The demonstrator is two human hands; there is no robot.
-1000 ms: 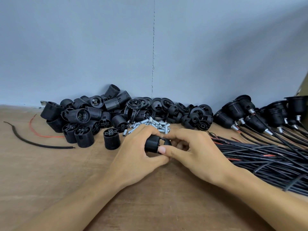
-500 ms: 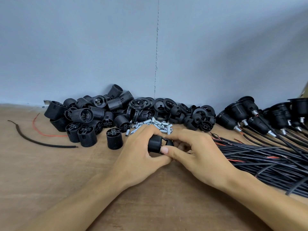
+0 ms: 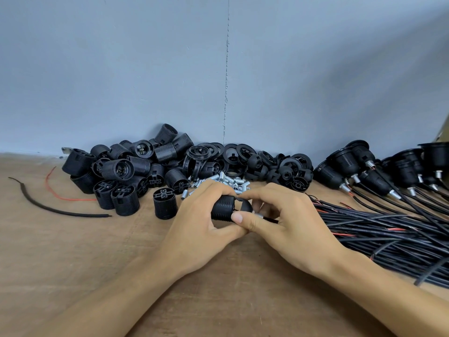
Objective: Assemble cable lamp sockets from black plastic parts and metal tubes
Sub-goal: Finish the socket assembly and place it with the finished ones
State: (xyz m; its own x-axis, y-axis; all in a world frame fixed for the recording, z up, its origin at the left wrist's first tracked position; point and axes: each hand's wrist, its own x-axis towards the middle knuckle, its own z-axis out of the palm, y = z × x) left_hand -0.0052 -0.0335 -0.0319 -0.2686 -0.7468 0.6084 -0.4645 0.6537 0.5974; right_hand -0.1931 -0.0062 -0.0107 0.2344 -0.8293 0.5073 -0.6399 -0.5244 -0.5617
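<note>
Brown wooden worktop (image 3: 73, 263) butts up against a plain blue-grey wall (image 3: 145, 69) with a thin vertical seam. Mid-worktop, the left hand (image 3: 194, 229) is wrapped round a ribbed socket body (image 3: 222, 207), and the right hand (image 3: 286, 229) pinches a black cap (image 3: 245, 205) at its end. Loose black parts (image 3: 136, 166) are heaped along the wall, metal tubes (image 3: 228, 181) lie just behind the hands, and the cable bundle (image 3: 388, 234) is off to the right.

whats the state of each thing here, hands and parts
left hand, grips the ribbed socket body
right hand, pinches the rounded cap against that body
metal tubes, loose heap behind the hands
finished sockets, lying at right, cables attached
lone socket body, standing upright, untouched
</note>
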